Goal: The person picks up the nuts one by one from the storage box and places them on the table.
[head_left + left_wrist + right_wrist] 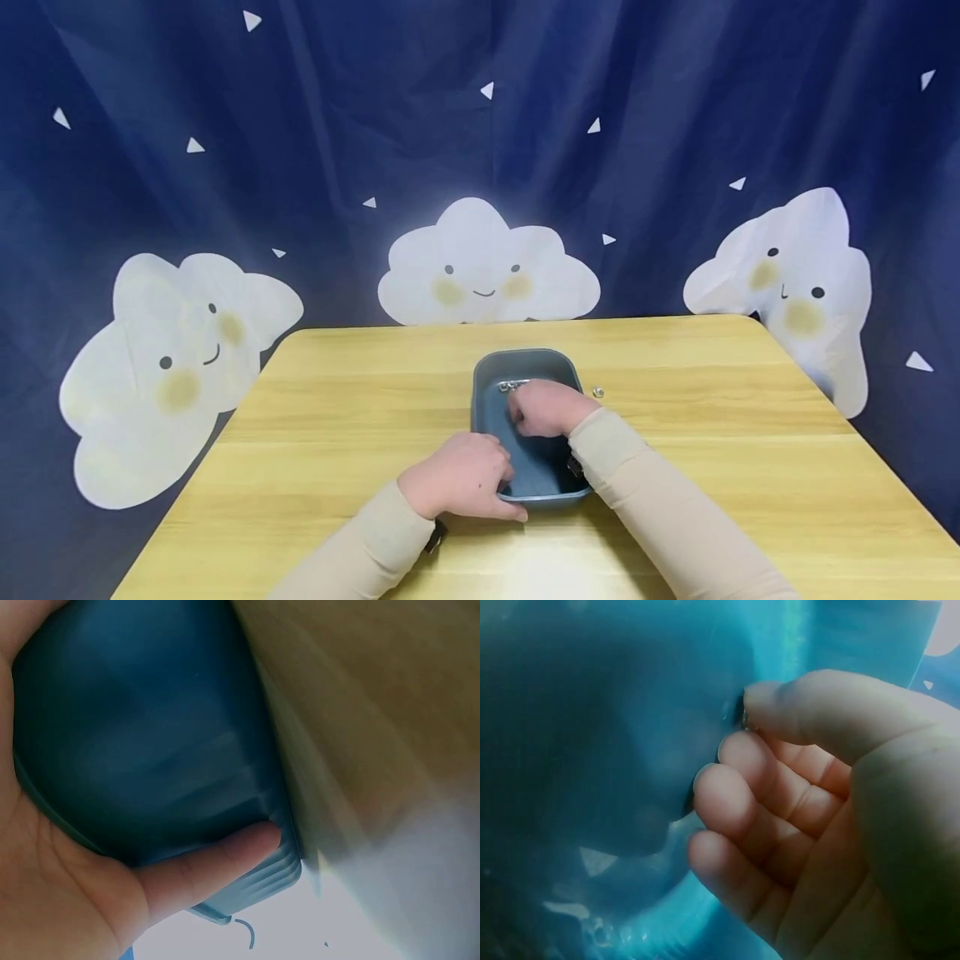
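Observation:
A dark blue-grey rectangular bin [536,479] stands on the wooden table. My left hand [467,477] grips its near left corner, thumb [210,871] lying along the outer wall and fingers over the rim. Inside the bin is my right hand [551,408], fingers curled and pointing down. In the right wrist view its thumb [802,701] meets the fingertips, with a small metallic glint between them; the piece is mostly hidden. Small shiny metal pieces [505,387], which look like nuts, lie at the bin's far end, left of the right hand.
One more small metal piece [597,392] sits on the table [360,392], just right of the bin. Behind the table hangs a dark blue curtain [420,125] with white clouds and triangles.

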Tool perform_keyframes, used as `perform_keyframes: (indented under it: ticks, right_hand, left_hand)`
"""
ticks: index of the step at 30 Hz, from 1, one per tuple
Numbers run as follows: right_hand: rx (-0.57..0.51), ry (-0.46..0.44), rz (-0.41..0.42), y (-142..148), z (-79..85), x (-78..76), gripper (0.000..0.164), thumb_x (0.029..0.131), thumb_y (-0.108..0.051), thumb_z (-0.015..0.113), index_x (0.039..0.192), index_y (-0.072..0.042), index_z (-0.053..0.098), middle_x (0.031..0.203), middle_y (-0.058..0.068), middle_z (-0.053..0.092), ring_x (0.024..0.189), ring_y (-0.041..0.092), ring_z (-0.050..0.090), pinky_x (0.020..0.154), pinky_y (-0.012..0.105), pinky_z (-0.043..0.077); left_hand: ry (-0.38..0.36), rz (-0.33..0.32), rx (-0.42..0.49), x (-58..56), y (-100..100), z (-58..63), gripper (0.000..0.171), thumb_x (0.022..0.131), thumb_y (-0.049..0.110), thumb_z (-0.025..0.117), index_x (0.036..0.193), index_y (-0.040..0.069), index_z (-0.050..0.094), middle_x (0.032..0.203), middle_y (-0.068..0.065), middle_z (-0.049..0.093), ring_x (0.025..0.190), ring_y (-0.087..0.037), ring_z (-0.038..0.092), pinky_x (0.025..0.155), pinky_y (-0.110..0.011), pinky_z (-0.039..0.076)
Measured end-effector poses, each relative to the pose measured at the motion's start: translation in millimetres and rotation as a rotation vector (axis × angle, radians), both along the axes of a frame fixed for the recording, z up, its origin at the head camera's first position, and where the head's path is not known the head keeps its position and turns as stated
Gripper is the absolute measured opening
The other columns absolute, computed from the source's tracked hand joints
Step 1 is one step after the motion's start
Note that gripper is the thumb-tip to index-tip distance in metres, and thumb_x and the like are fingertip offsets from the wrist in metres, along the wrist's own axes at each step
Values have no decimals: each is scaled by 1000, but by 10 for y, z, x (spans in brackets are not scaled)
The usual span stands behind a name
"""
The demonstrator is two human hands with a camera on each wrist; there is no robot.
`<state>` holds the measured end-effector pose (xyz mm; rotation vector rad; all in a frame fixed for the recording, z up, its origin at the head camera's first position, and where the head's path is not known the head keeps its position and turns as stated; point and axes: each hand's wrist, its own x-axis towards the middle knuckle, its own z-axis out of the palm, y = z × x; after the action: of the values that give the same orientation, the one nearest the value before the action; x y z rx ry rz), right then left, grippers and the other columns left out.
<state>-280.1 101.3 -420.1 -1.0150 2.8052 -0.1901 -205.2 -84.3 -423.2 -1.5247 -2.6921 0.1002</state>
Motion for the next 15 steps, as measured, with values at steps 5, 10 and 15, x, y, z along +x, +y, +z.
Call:
perform_keyframes:
  ticks: [5,10,15]
  right_hand:
    - [1,-21,-19,-2,11,-7,11,82,-12,70,78,-19,63,70,-9,56,64,11,50,65,29,46]
    - [-17,-48,-38,1,36,2,13,81,-11,70,77,-21,62,70,-9,57,64,12,52,65,29,47]
    - [-49,-46,-61,15,68,15,13,81,-12,69,77,-22,61,69,-9,57,64,12,52,64,30,47]
  left_hand:
    - [6,10,0,7,-2,18,54,81,71,67,55,27,48,58,15,40,67,-9,50,60,-24,40]
    - [7,10,-2,5,-6,21,54,81,71,67,56,27,48,59,14,40,67,-9,50,59,-25,40]
    - [3,10,-2,-2,-3,5,54,81,72,66,56,27,48,60,14,42,66,-8,49,58,-25,40]
